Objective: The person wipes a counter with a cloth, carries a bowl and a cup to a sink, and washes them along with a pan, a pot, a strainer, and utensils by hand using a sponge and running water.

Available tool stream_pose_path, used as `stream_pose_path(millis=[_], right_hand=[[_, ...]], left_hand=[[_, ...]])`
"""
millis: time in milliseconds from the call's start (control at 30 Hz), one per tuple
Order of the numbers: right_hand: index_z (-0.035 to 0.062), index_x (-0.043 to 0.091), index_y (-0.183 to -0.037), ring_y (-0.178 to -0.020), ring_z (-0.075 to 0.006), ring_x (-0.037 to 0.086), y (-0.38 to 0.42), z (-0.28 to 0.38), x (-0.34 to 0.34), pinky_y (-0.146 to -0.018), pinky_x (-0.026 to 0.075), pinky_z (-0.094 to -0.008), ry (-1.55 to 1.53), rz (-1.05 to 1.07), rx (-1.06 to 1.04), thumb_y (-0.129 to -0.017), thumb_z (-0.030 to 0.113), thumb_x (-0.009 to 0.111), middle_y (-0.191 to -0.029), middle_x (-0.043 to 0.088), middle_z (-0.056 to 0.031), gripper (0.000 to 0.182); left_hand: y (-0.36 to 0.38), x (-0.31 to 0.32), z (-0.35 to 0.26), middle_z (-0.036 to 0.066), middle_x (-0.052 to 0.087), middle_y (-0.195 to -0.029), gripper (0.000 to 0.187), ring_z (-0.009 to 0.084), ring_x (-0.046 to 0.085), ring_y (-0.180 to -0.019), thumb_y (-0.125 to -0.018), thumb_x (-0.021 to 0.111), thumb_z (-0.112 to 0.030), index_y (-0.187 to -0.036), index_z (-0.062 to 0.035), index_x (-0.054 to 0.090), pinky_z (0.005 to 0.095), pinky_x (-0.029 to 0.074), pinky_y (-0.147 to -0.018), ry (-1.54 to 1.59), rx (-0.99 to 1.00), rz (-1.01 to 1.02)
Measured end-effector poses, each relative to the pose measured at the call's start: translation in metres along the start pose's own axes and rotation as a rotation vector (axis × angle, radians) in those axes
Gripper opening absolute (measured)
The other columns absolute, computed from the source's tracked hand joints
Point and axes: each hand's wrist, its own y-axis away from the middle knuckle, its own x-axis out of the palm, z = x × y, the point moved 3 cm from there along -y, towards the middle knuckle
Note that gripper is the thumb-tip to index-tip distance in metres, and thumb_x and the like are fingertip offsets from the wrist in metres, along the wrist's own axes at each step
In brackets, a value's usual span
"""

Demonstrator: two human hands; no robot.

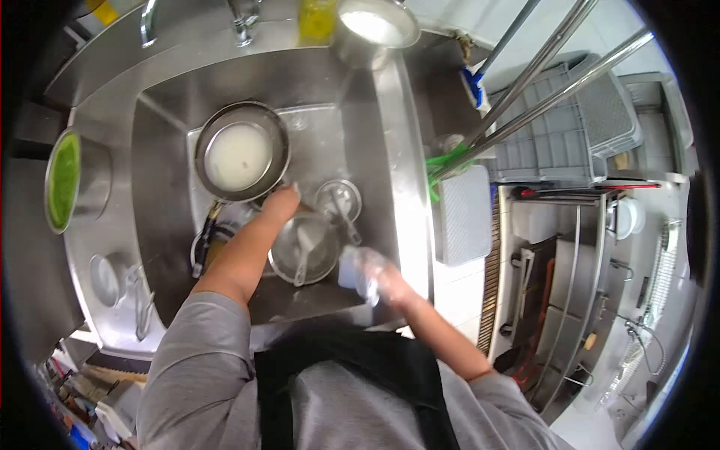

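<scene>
In the head view, my left hand [283, 202] reaches into the steel sink [315, 120], its fingers closed at the lower right rim of a frying pan [279, 139]. Exactly what they grip is hidden. A bowl-like vessel with cloudy whitish liquid [238, 156] sits inside the pan. Below my left hand lies a round metal bowl [322, 251] with a pale spatula-like utensil [306, 251] in it. My right hand [382, 281], blurred, is closed on a pale bluish-white thing [349, 268] near the sink's right wall. Between the hands rests a small round strainer-like item [339, 199] with a dark handle.
A pot with a green inside [66, 180] stands on the left ledge, near a clear round container [105, 279]. At the back are a faucet [241, 30], a yellow container [317, 21] and a large steel pot [375, 34]. Long poles [555, 90] lean at right, beside grey crates [536, 127].
</scene>
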Motion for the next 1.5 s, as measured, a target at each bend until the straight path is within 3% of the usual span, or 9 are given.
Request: stream_pose_path(millis=[133, 333, 467, 700, 867, 1000, 1200, 1333, 1500], right_hand=[[0.0021, 0.044, -0.126, -0.091, -0.0132, 0.054, 0.008, 0.007, -0.006, -0.078, 0.044, -0.0271, -0.003, -0.035, 0.009, -0.088, 0.043, 0.059, -0.102, 0.057, -0.0047, 0.057], [0.0007, 0.042, -0.127, -0.092, -0.0143, 0.054, 0.002, 0.006, -0.007, -0.079, 0.044, -0.0265, -0.203, -0.086, 0.136, -0.091, 0.037, 0.056, -0.105, 0.055, -0.0059, 0.053], [0.0022, 0.040, -0.129, -0.095, -0.0178, 0.057, 0.000, 0.007, -0.003, -0.081, 0.047, -0.0293, -0.299, -0.036, 0.172, -0.090, 0.036, 0.057, -0.110, 0.055, -0.0081, 0.054], [0.0061, 0.041, -0.131, -0.101, -0.0239, 0.058, 0.000, 0.008, -0.003, -0.076, 0.054, -0.0391, -0.362, -0.061, 0.209, -0.086, 0.034, 0.063, -0.119, 0.053, -0.0111, 0.057], [0.0075, 0.042, -0.131, -0.101, -0.0263, 0.058, 0.000, 0.007, -0.002, -0.076, 0.055, -0.0415, -0.348, -0.043, 0.182, -0.085, 0.034, 0.063, -0.120, 0.053, -0.0112, 0.056], [0.0143, 0.049, -0.125, -0.104, -0.0247, 0.057, -0.011, 0.013, 0.017, -0.084, 0.050, -0.0399, -0.725, 0.038, 0.180, -0.089, 0.042, 0.056, -0.117, 0.056, -0.0063, 0.046], [0.0070, 0.057, -0.104, -0.077, -0.0116, 0.058, -0.047, 0.070, 0.110, -0.064, 0.046, -0.0270, -0.490, -0.112, -0.217, -0.087, 0.021, 0.065, -0.085, 0.062, -0.0007, 0.024], [0.0055, 0.062, -0.092, -0.063, -0.0105, 0.056, -0.064, 0.117, 0.087, -0.053, 0.043, -0.0260, -0.068, -0.314, -0.424, -0.085, 0.014, 0.067, -0.077, 0.061, -0.0019, 0.012], [0.0065, 0.061, -0.094, -0.062, -0.0137, 0.058, -0.073, 0.131, 0.088, -0.053, 0.046, -0.0294, -0.445, -0.320, -0.432, -0.091, 0.024, 0.056, -0.074, 0.059, -0.0033, 0.018]], left_hand=[[-0.023, 0.040, 0.002, 0.015, 0.064, -0.097, 0.022, 0.0300, 0.066, -0.084, -0.086, 0.047, -0.012, -0.098, -0.0010, 0.061, 0.0384, 0.054, -0.072, 0.049, -0.056, -0.030], [-0.042, 0.051, -0.003, 0.016, 0.056, -0.122, 0.032, 0.0284, 0.055, -0.114, -0.089, 0.043, -0.017, -0.114, -0.0019, 0.056, 0.0397, 0.046, -0.093, -0.195, 0.116, 0.504], [-0.037, 0.047, 0.002, 0.017, 0.060, -0.116, 0.030, 0.0272, 0.059, -0.109, -0.089, 0.044, -0.017, -0.110, -0.0022, 0.059, 0.0398, 0.047, -0.091, -0.024, 0.014, 0.513], [0.019, 0.044, 0.040, 0.019, 0.064, -0.105, 0.029, 0.0339, 0.064, -0.096, -0.089, 0.042, -0.018, -0.107, -0.0007, 0.057, 0.0449, 0.051, -0.079, 0.171, -0.047, 0.279], [0.070, -0.084, 0.033, 0.022, 0.064, -0.099, 0.026, 0.0364, 0.063, -0.092, -0.092, 0.042, -0.022, -0.107, -0.0053, 0.054, 0.0489, 0.049, -0.076, 0.187, -0.183, 0.370], [0.101, -0.138, 0.018, 0.023, 0.063, -0.092, 0.030, 0.0395, 0.061, -0.089, -0.094, 0.041, -0.029, -0.104, -0.0034, 0.052, 0.0490, 0.047, -0.073, 0.456, -0.424, 0.043], [0.141, -0.209, -0.110, 0.028, 0.060, -0.096, 0.028, 0.0460, 0.057, -0.090, -0.094, 0.044, -0.017, -0.115, -0.0021, 0.053, 0.0486, 0.047, -0.077, 0.907, -0.022, -0.470], [0.166, -0.207, -0.124, 0.025, 0.058, -0.103, 0.025, 0.0420, 0.057, -0.093, -0.092, 0.048, -0.019, -0.109, -0.0012, 0.053, 0.0477, 0.045, -0.077, 0.785, -0.087, -0.358], [0.185, -0.211, -0.101, 0.022, 0.062, -0.091, 0.029, 0.0376, 0.061, -0.080, -0.094, 0.049, -0.026, -0.110, -0.0025, 0.053, 0.0447, 0.046, -0.071, 1.032, -0.261, -0.368]])
